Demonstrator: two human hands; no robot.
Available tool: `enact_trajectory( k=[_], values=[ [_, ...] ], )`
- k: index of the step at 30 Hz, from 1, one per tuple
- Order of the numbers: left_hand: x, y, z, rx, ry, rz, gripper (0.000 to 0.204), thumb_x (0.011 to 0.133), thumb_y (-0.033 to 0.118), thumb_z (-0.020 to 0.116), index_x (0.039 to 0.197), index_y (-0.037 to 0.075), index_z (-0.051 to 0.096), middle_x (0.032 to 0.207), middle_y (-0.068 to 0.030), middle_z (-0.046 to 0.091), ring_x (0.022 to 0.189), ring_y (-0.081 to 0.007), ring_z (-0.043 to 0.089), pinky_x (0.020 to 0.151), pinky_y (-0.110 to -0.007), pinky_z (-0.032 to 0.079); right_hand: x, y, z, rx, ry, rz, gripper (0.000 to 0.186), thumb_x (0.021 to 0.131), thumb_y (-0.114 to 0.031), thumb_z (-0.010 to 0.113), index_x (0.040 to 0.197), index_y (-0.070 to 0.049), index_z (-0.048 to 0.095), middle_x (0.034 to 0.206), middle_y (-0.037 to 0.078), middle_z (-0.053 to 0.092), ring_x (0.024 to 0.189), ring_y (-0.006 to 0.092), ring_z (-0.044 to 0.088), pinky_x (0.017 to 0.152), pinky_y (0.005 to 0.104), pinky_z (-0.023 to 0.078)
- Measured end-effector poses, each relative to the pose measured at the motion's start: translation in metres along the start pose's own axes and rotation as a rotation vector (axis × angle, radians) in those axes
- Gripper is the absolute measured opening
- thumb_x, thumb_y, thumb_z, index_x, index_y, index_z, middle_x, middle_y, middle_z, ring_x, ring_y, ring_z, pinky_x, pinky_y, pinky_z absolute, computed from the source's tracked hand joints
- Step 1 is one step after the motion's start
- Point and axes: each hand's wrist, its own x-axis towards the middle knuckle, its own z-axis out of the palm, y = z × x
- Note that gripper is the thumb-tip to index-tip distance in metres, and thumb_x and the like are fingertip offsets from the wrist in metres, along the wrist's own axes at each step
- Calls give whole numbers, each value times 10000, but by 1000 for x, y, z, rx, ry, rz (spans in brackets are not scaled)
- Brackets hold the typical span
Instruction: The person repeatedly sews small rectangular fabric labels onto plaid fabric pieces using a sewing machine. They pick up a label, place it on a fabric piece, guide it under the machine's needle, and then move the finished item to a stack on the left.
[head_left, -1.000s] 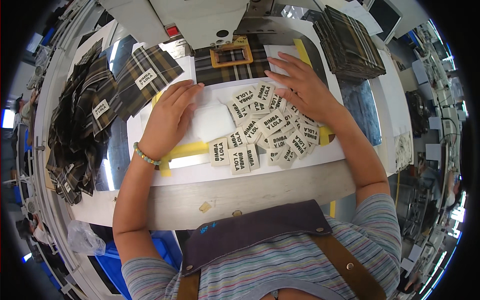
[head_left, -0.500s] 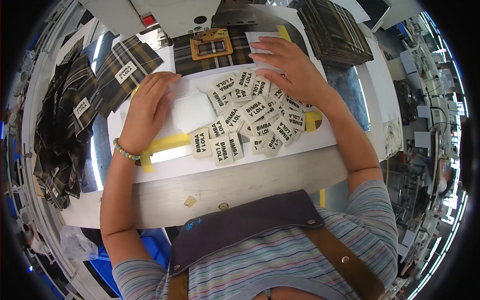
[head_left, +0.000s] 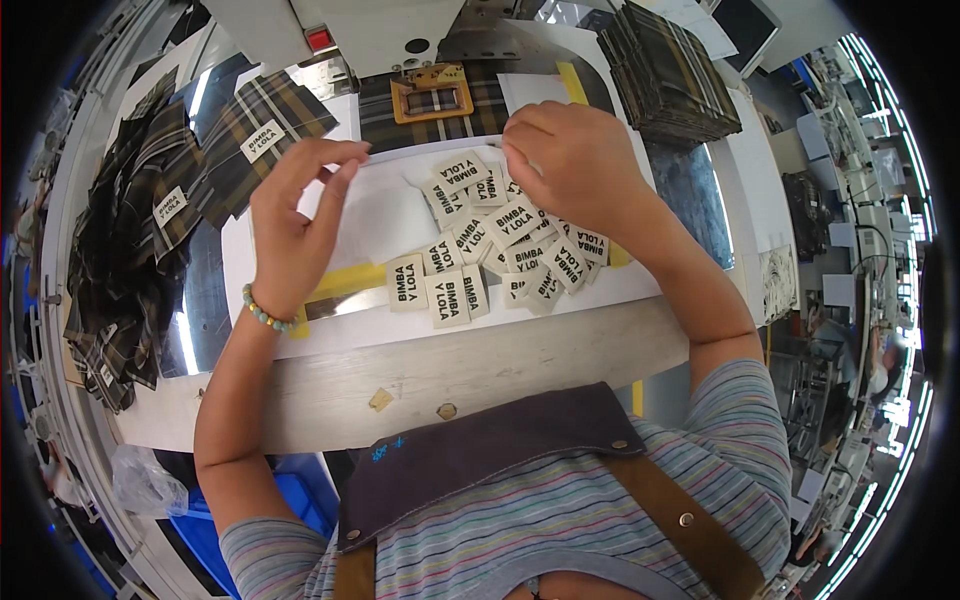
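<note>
Labels lie just beside curled right hand, grip unclear; left hand, fingers parted.

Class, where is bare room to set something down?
Free: the grey wooden strip, right half, between white board and purple apron; glossy blue surface below the stacked plaid fabric. Crowded: under piled cream rectangular labels and loose plaid fabric.

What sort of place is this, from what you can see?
Probably a garment or textile workshop: there's what looks like a sewing machine with an orange frame over plaid cloth, loose labels, and a thick plaid stack.
</note>
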Motion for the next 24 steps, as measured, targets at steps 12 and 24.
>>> enact_trajectory(
  k=[12, 24],
  values=[
    [8, 31, 55, -669, -292, -454, 412, 1158, 291, 538, 1223, -64, 736, 1101, -101, 793, 959, -116, 716, 913, -268, 567, 12, -30, -15, 294, 114, -86, 208, 892, -101, 797, 1085, -24, 788, 1128, 118, 781, 880, 272, 756, 751, 343, 612],
    [22, 30, 31, 0, -345, 88, 199, 1005, 141, 648, 1065, -13, 760, 974, -184, 762, 878, -366, 717, 820, -442, 575, 21, 6, -13, 760, -212, 227, 228, 964, -210, 772, 1131, -65, 825, 1086, 77, 788, 844, 196, 699, 750, 307, 575]
  ],
)
